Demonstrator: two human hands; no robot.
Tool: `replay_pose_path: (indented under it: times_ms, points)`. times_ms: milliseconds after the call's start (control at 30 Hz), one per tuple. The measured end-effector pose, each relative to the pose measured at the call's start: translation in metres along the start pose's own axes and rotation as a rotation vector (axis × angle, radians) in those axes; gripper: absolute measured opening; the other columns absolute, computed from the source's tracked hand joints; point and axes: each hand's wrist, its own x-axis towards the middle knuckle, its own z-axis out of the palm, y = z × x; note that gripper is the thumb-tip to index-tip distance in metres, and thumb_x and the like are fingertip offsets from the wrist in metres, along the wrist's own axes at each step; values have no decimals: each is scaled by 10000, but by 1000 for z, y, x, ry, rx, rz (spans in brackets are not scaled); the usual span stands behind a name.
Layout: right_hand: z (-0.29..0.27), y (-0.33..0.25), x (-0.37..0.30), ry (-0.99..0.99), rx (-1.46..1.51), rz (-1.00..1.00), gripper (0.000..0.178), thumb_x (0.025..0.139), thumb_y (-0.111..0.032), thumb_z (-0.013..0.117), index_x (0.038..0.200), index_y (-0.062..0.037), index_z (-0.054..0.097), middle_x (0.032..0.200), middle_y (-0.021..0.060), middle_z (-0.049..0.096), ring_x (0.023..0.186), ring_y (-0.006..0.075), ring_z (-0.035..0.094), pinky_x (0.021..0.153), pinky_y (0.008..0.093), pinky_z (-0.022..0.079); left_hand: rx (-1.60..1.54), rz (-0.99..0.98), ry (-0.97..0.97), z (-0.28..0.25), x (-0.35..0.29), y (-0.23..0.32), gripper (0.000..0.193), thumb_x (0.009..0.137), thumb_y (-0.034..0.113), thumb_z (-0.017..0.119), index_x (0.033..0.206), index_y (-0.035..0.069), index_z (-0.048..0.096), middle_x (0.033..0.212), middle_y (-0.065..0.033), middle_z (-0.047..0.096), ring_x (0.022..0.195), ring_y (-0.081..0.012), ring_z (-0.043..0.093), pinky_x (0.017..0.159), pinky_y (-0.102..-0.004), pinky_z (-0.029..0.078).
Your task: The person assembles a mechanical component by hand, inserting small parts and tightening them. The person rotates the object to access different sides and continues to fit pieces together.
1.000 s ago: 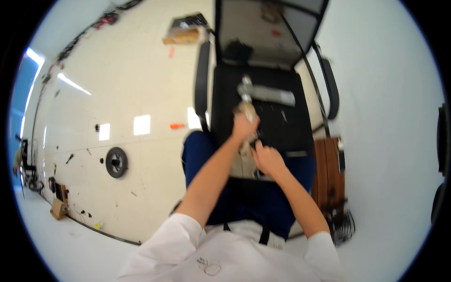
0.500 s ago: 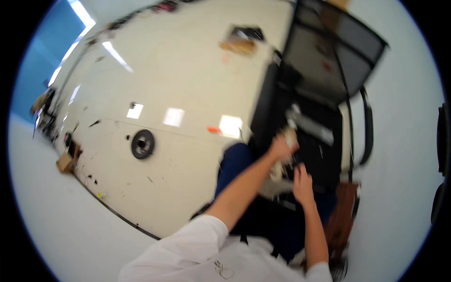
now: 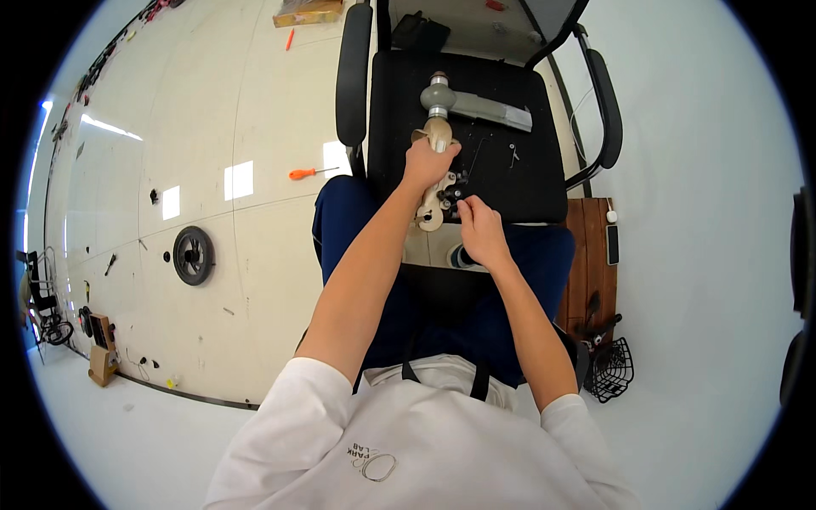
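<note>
A beige frame part with a grey rounded joint and a flat grey arm lies on the black chair seat in front of me. My left hand is wrapped round its beige section. The lower end of this part reaches past the seat's front edge, over my lap. On its right side sits a small black fitting. My right hand has its fingers closed at that fitting; what is pinched between them is hidden. A thin black hex key and a small bolt lie on the seat.
Armrests flank the seat. On the floor to the left lie an orange-handled screwdriver, a black-tyred wheel and scattered small parts. At right are a brown wooden board, a phone and a black wire basket.
My view has turned and steadied, so the chair now appears upright ahead. My left hand still holds the beige part; my right hand is now against the black fitting.
</note>
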Motion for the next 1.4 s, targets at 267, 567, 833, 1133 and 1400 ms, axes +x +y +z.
replay_pose_path:
  times_ms: [267,567,833,1133,1400]
  points:
    - [3,-10,-3,8,36,-43,196,993,-201,486,973,-26,570,859,254,651,835,477,605,752,542,455,-43,-24,-17,-5,-4,3,517,756,447,739,963,-25,691,938,-194,708,883,-321,694,787,-391,530]
    - [8,-12,-3,46,-350,-279,150,984,-171,509,937,-30,491,655,228,620,618,440,616,551,519,487,-28,-17,1,-1,-2,0,513,759,453,734,950,-21,692,939,-204,708,897,-336,691,793,-397,531]
    - [12,-6,-3,24,-374,-300,141,981,-168,498,967,-28,485,688,203,646,642,421,639,572,513,511,-3,-59,-46,-4,-1,1,527,763,469,725,939,-27,694,939,-217,705,906,-351,688,792,-401,534]
    - [5,23,3,32,-410,-479,109,952,-140,519,942,-33,499,667,180,640,590,385,637,540,472,518,20,-18,8,3,-6,5,560,771,474,714,928,-63,681,947,-253,695,930,-379,682,810,-421,537]
    - [-10,49,21,75,-503,-701,107,928,-146,563,895,-50,528,583,104,583,490,304,612,450,401,492,111,-28,46,10,-6,13,605,770,453,712,933,-127,659,943,-307,680,917,-402,686,804,-435,551]
